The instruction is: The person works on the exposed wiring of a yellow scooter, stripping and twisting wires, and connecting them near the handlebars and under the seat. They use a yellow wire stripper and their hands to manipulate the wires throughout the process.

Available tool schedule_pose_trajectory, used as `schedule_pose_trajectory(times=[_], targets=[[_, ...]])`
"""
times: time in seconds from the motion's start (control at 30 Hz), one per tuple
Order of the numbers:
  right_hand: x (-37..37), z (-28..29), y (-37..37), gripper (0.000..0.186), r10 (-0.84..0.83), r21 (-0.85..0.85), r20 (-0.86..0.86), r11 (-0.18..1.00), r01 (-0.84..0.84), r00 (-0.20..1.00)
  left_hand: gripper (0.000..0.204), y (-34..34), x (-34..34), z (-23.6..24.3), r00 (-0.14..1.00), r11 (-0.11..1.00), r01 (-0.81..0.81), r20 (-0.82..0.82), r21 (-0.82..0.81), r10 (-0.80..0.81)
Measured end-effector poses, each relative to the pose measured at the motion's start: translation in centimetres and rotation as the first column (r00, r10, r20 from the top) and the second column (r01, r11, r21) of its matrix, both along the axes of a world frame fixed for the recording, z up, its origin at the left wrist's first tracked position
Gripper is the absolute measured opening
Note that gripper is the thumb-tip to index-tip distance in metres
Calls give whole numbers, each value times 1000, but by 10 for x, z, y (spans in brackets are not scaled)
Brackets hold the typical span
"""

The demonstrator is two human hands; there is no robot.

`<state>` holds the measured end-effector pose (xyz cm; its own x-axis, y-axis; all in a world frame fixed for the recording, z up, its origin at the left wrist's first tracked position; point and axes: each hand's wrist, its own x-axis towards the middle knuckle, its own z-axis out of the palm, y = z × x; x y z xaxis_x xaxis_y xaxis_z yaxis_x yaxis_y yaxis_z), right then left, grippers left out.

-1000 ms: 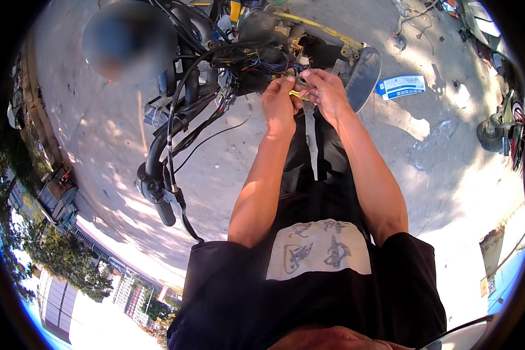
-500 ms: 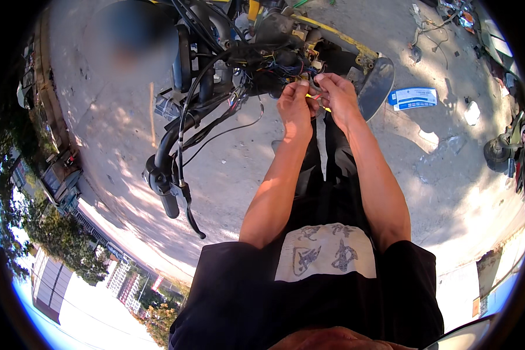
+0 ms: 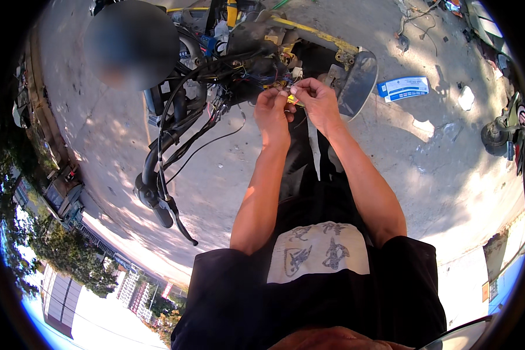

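My left hand (image 3: 272,118) and my right hand (image 3: 319,106) meet at the near side of a stripped two-wheeler (image 3: 251,38). Thumb and fingers of each are pinched on thin wire, fingertips almost touching; the wire ends are too small to make out. Just below the fingertips shows a bit of yellow (image 3: 292,100). Beyond my hands spreads a tangle of coloured wires (image 3: 274,76), with a small white connector (image 3: 297,72) by my right fingers. Left of my hands is the black handlebar (image 3: 151,166) with its brake lever (image 3: 182,224), loose cables hanging beside it.
A person (image 3: 133,44), blurred, is at the far left of the vehicle. A black curved panel (image 3: 357,84) stands right of my hands. On the concrete ground (image 3: 426,192) lie a blue-and-white packet (image 3: 403,88) and a white scrap (image 3: 465,98). Clutter lines the right edge.
The whole view has shifted, so the vehicle and my hands sit further left in the picture. My fingertips have come closer together, still pinched at the wiring.
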<state>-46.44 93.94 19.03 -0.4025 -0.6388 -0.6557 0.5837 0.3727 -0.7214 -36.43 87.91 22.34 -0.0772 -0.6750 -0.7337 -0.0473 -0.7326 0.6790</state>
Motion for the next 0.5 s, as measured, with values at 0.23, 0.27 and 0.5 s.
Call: schedule_pose_trajectory(times=[0.23,0.27,0.5], targets=[[12,-1,5,11,-21,22,-40,1000,22,999,18,6,-1,1,1000,999,-22,14,-36,22],[11,-1,3,11,-22,16,-46,1000,23,999,19,6,-2,2,999,998,-30,14,-48,30],[-22,-4,-13,24,-55,48,18,997,54,998,22,0,-5,14,1000,999,13,-11,-30,-13]])
